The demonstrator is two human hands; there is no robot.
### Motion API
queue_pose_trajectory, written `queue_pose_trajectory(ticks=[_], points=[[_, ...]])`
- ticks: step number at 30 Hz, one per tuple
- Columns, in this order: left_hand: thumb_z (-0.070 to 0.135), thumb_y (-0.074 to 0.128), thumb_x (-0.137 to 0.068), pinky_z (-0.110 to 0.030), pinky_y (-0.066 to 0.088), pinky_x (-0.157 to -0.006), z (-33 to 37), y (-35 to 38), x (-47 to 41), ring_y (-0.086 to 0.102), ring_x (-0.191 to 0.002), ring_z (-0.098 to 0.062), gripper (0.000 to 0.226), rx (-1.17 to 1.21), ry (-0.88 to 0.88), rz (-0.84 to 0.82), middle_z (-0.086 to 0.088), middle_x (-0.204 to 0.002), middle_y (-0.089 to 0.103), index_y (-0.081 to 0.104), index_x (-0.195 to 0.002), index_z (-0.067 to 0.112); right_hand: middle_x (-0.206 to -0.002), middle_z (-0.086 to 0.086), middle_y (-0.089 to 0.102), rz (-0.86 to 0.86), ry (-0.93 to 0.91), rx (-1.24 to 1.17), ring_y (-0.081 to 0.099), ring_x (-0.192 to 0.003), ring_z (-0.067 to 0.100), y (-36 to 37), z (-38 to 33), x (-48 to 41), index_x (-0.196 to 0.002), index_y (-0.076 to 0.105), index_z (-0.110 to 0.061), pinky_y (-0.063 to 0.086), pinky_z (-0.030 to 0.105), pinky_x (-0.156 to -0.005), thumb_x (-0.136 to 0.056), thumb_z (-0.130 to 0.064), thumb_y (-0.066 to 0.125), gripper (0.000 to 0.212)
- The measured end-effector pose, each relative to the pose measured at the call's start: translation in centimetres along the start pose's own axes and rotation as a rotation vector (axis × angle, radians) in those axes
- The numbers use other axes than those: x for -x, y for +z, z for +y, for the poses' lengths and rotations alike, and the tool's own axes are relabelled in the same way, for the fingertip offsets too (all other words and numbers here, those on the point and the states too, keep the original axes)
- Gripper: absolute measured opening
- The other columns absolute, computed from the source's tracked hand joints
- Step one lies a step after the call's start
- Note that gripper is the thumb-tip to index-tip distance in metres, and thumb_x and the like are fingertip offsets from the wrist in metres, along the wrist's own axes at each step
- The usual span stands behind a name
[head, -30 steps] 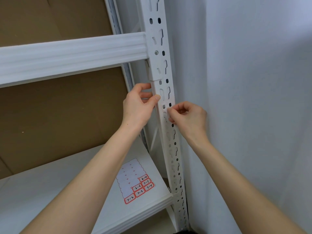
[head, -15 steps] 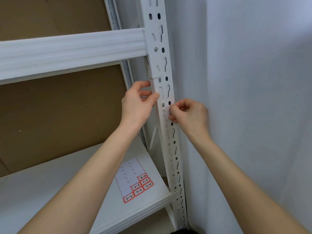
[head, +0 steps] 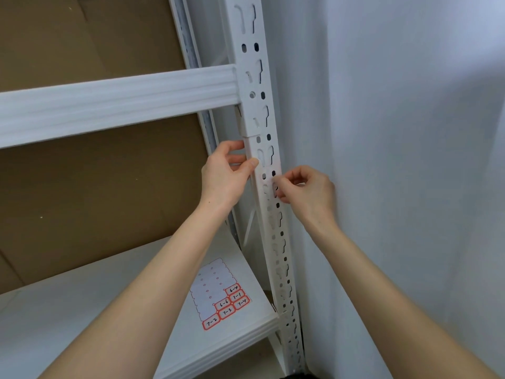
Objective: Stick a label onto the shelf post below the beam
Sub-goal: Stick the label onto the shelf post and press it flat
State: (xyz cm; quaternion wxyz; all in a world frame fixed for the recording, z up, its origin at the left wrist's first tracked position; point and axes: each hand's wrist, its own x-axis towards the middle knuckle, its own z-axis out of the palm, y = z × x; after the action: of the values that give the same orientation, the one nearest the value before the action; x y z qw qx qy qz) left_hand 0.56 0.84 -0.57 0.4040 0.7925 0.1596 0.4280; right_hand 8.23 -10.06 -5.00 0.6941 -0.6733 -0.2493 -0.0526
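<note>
— Wall (head: 410, 132), pale and plain, takes the whole right side. What fills the left?

— Brown cardboard backing (head: 95, 187) behind a white metal shelving unit. A ribbed white beam (head: 117, 105) runs across from the left edge and hooks into the slotted shelf post (head: 252, 99), which stands just beside the wall and runs from the top of the view down to the bottom.

— And lower down?

— A white shelf board (head: 82, 310) meets the same post near the bottom. Both bare forearms reach up over it from the near edge.

— Where do the hands sit?

— Both on the post just below the beam's bracket. The left hand (head: 224, 176) wraps the post's left edge, fingers curled round behind it and the thumb pressed on the front face. The right hand (head: 306, 187) is at the post's right edge, a little lower, thumb and forefinger pinched together at the front face.

— Is the label visible?

— Something small and white seems to sit under that pinch, against the post, but it blends with the white paint, so I cannot tell its outline or whether it is already stuck down.

— Anything smaller?

— A label sheet (head: 216, 291) lies flat on the shelf board near the post. Most of its spots are peeled bare; six red-bordered labels (head: 231, 305) with handwritten numbers are left at its near end, 7-2 at the corner.
</note>
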Motion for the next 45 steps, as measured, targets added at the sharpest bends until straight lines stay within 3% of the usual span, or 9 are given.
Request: queue_pose_trajectory(ticks=[4,9,15,20,25,28,35,40,45], points=[[0.020,0.068,-0.085,-0.043,0.055,-0.088,-0.2,0.0,-0.1,0.067,-0.091,-0.018,0.029,0.021,-0.004,0.004,-0.001,-0.099,0.068,0.054,-0.108,0.030,-0.062,0.001,0.068,0.012,-0.049,0.064,0.067,-0.064,0.016,0.4,0.1,-0.2,-0.070,0.064,-0.014,0.056,0.033,-0.072,-0.075,-0.014,0.063,0.005],[0.019,0.068,-0.086,-0.043,0.055,-0.088,-0.1,0.0,0.0,0.068,-0.090,-0.017,0.029,0.024,-0.010,-0.011,-0.001,-0.100,0.068,0.053,-0.109,0.028,-0.059,0.001,0.067,0.020,0.046,-0.015,0.068,-0.061,0.018,-0.6,1.1,-0.6,-0.072,0.064,-0.011,0.058,0.041,-0.075,-0.077,-0.009,0.063,0.005],[0.019,0.068,-0.085,-0.044,0.055,-0.087,-0.2,0.0,-0.2,0.068,-0.089,-0.018,0.028,0.027,-0.003,-0.003,-0.003,-0.098,0.068,0.054,-0.106,0.030,-0.062,0.001,0.068,-0.021,-0.054,0.060,0.066,-0.062,0.016,0.4,0.2,-0.3,-0.070,0.063,-0.016,0.057,0.033,-0.071,-0.075,-0.015,0.066,0.006],[0.019,0.068,-0.085,-0.043,0.055,-0.087,-0.2,-0.1,0.0,0.068,-0.089,-0.016,0.028,0.026,-0.006,-0.010,-0.002,-0.100,0.069,0.054,-0.108,0.029,-0.062,0.001,0.063,-0.009,0.050,-0.019,0.069,-0.063,0.020,-0.8,1.1,-0.6,-0.077,0.062,-0.009,0.059,0.042,-0.073,-0.078,-0.004,0.058,0.007],[0.020,0.067,-0.086,-0.043,0.054,-0.089,0.0,0.0,0.1,0.067,-0.093,-0.017,0.029,0.022,-0.006,-0.007,-0.002,-0.102,0.068,0.053,-0.109,0.029,-0.066,0.001,0.062,-0.091,0.009,-0.186,0.064,-0.059,0.013,-1.2,0.9,0.7,-0.099,0.063,-0.015,0.059,0.032,-0.067,-0.084,-0.002,0.057,0.021],[0.020,0.067,-0.086,-0.043,0.053,-0.091,0.1,0.3,0.4,0.066,-0.096,-0.018,0.029,0.024,-0.010,0.011,-0.002,-0.102,0.068,0.053,-0.111,0.028,-0.058,-0.006,0.062,-0.115,0.063,-0.243,0.061,-0.057,0.009,-1.9,1.3,1.4,-0.084,0.070,-0.015,0.058,0.029,-0.067,-0.084,-0.001,0.059,0.018],[0.019,0.067,-0.086,-0.042,0.053,-0.091,0.4,0.3,0.5,0.066,-0.095,-0.016,0.029,0.006,-0.021,0.015,-0.001,-0.101,0.068,0.053,-0.109,0.028,-0.062,-0.004,0.066,-0.027,0.005,-0.038,0.068,-0.064,0.012,-1.0,1.6,1.2,-0.071,0.066,-0.020,0.059,0.031,-0.073,-0.080,-0.014,0.070,0.011],[0.020,0.067,-0.086,-0.043,0.053,-0.091,0.2,0.2,0.4,0.066,-0.096,-0.017,0.029,-0.001,-0.021,0.013,-0.002,-0.103,0.068,0.052,-0.108,0.030,-0.070,-0.006,0.067,0.025,-0.133,0.152,0.062,-0.067,0.007,-0.1,1.5,0.6,-0.076,0.066,-0.020,0.049,0.019,-0.067,-0.081,-0.022,0.070,0.006],[0.022,0.068,-0.085,-0.042,0.054,-0.091,-0.1,0.1,0.1,0.066,-0.096,-0.015,0.030,-0.016,-0.012,0.008,0.000,-0.104,0.068,0.052,-0.107,0.032,-0.075,-0.004,0.066,0.022,-0.260,0.300,0.060,-0.070,0.014,0.2,1.7,0.2,-0.080,0.067,-0.013,0.050,0.030,-0.069,-0.084,-0.021,0.065,0.009]])
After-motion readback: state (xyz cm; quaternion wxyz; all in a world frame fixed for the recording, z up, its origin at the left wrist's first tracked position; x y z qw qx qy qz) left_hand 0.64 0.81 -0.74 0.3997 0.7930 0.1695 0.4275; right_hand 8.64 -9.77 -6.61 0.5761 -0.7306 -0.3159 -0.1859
